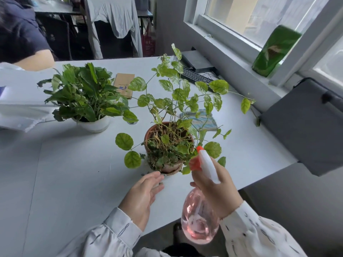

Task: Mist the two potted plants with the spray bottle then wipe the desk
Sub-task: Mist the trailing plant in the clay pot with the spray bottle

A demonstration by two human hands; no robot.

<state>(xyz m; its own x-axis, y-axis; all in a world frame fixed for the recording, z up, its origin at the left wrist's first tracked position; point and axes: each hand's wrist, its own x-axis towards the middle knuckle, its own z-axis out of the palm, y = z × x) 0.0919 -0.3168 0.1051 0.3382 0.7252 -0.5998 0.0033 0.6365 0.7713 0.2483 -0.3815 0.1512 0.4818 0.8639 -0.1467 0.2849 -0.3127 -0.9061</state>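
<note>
My right hand (217, 190) grips the pink spray bottle (199, 225) at its neck, with the orange nozzle just beside the leaves of the brown-potted plant (167, 145). My left hand (143, 193) is open and relaxed, holding nothing, just beside that pot's base.

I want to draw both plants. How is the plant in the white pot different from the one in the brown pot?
The bushy plant in the round white pot has crowded, pointed leaves; the straggly plant in the brown clay pot has rounder, paler leaves on long stems. The brown-pot plant shows dry brown stems; the white-pot plant looks all green. Both stand on the white desk.
</note>
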